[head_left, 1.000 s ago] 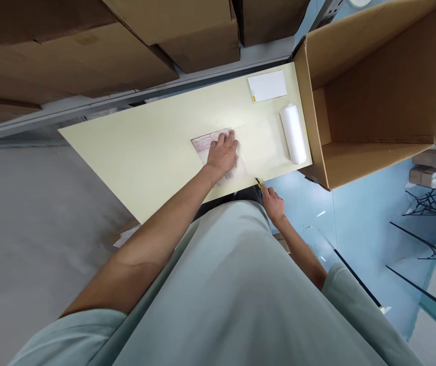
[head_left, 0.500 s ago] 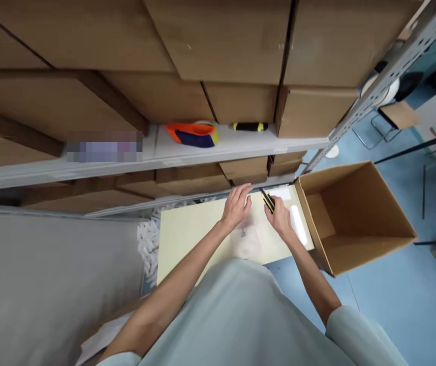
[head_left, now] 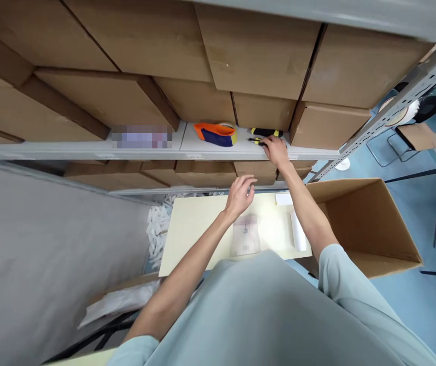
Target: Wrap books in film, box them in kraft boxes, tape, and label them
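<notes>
My right hand (head_left: 277, 151) reaches up to the grey shelf (head_left: 218, 148) and is closed round a black-and-yellow cutter (head_left: 255, 141), whose tip lies on the shelf board. A second black-and-yellow tool (head_left: 266, 132) lies just behind it, and an orange-and-blue tape dispenser (head_left: 216, 133) sits to its left. My left hand (head_left: 241, 194) hovers over the pale yellow table (head_left: 191, 229), fingers loosely spread, holding nothing. Below that hand a clear packet with a printed sheet (head_left: 245, 236) lies on the table.
An open cardboard box (head_left: 370, 203) stands at the table's right end. A white roll (head_left: 298, 231) and a white card (head_left: 283, 198) lie near it. Closed cartons (head_left: 256, 51) fill the shelves. White packing pieces (head_left: 157, 229) are heaped left of the table.
My right hand has risen from the table's edge to the shelf, carrying the cutter. My left hand has lifted off the packet. The view has tilted up to the shelves.
</notes>
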`<state>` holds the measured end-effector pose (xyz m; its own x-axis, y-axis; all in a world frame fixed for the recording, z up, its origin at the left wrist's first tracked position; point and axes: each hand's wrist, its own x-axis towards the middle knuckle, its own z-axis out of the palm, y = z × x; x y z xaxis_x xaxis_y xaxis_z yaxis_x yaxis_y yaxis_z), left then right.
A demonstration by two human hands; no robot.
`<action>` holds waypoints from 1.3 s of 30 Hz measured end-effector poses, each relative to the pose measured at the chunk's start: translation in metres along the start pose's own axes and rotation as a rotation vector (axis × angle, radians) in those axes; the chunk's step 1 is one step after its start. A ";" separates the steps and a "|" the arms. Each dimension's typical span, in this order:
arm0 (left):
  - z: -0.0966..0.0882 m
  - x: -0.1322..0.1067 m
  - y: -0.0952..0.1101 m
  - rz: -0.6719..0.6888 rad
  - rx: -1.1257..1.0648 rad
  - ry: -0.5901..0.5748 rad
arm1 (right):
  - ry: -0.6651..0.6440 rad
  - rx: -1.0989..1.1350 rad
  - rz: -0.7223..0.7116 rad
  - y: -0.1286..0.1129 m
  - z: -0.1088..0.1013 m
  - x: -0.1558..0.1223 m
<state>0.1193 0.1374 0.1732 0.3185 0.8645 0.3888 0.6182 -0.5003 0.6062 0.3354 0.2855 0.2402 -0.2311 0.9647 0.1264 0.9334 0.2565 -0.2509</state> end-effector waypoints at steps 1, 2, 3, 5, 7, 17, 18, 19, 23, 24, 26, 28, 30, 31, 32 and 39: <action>0.005 -0.015 -0.011 -0.071 0.008 -0.023 | 0.043 0.013 -0.007 0.004 0.005 0.001; 0.010 -0.033 -0.023 -0.157 0.024 -0.057 | 0.094 0.032 -0.013 0.006 0.013 -0.001; 0.014 -0.052 -0.036 -0.258 0.044 -0.109 | 0.145 0.059 -0.016 0.008 0.024 -0.008; 0.024 -0.098 -0.060 -0.495 0.090 -0.262 | 0.209 0.150 -0.016 0.004 0.058 -0.040; 0.034 -0.149 -0.079 -0.724 0.127 -0.443 | 0.165 0.272 0.000 -0.009 0.103 -0.098; 0.086 -0.270 -0.104 -1.284 -0.067 -0.404 | -0.594 0.429 0.370 -0.121 0.254 -0.378; 0.089 -0.267 -0.106 -1.339 -0.128 -0.378 | -0.576 0.430 0.381 -0.124 0.259 -0.382; 0.091 -0.265 -0.107 -1.389 -0.188 -0.362 | -0.554 0.430 0.388 -0.127 0.263 -0.384; 0.091 -0.254 -0.106 -1.444 -0.362 -0.375 | -0.497 0.436 0.410 -0.131 0.269 -0.384; 0.090 -0.253 -0.104 -1.414 -0.389 -0.386 | -0.490 0.442 0.409 -0.129 0.268 -0.384; 0.086 -0.252 -0.100 -1.332 -0.420 -0.390 | -0.474 0.441 0.425 -0.124 0.266 -0.385; 0.082 -0.253 -0.097 -1.285 -0.436 -0.371 | -0.460 0.411 0.486 -0.115 0.263 -0.387; 0.077 -0.255 -0.098 -1.280 -0.449 -0.357 | -0.458 0.369 0.557 -0.107 0.263 -0.388; 0.075 -0.257 -0.099 -1.281 -0.455 -0.358 | -0.460 0.351 0.581 -0.104 0.264 -0.388; 0.071 -0.258 -0.100 -1.281 -0.460 -0.359 | -0.464 0.340 0.593 -0.102 0.264 -0.388; 0.032 -0.273 -0.120 -1.286 -0.505 -0.319 | -0.467 0.310 0.640 -0.103 0.262 -0.378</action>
<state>-0.0191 -0.0369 -0.0275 -0.0730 0.6623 -0.7457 0.2996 0.7277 0.6170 0.2544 -0.0904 -0.0333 0.1627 0.8376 -0.5216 0.8211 -0.4080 -0.3991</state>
